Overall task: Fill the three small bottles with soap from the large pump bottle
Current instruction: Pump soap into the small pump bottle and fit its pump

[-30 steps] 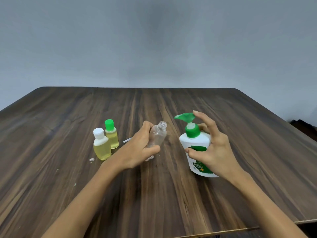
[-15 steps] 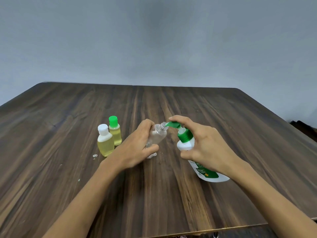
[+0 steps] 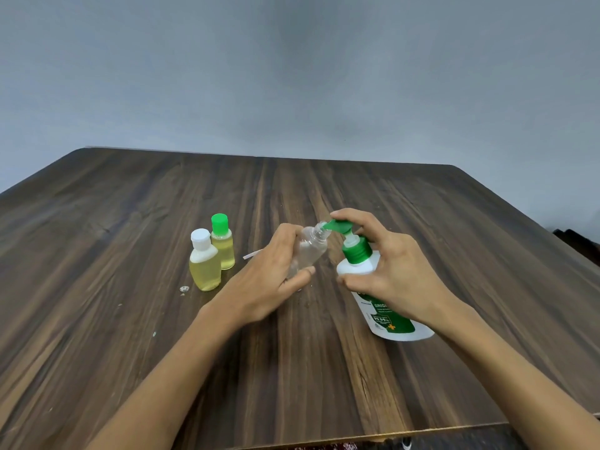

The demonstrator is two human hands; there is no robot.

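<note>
Left hand (image 3: pixel 269 280): fingers and thumb curled round the clear small bottle (image 3: pixel 308 251), which is held off the surface, tilted with its open neck toward the right hand. No cap on it. The body looks clear; no yellow liquid can be made out inside, so it reads as empty or barely started.

Right hand (image 3: pixel 389 274): wrapped round the shoulder of the large pump bottle (image 3: pixel 386 313), forefinger laid over the green pump head (image 3: pixel 339 226). The bottle is tipped toward the left hand, its base on the surface. The nozzle tip meets the mouth of the clear small bottle. White body, green label; the fill level cannot be seen through the opaque wall.

Beyond the left hand, on its outer side: white-capped small bottle (image 3: pixel 204 264) and green-capped small bottle (image 3: pixel 222 243), upright on the surface (image 3: pixel 97 319), touching or nearly so, both closed. Each holds pale yellow liquid up to about the shoulder.

Behind the left hand, between it and the capped pair: a thin white strip (image 3: pixel 251 254), mostly hidden; identity unclear. Near the base of the white-capped small bottle: a small pale speck (image 3: pixel 184 289).

Progress, judged: two of three bottles filled and capped. The third is in position at the nozzle; pumping, then capping, remain. Its cap is not identifiable in view.
</note>
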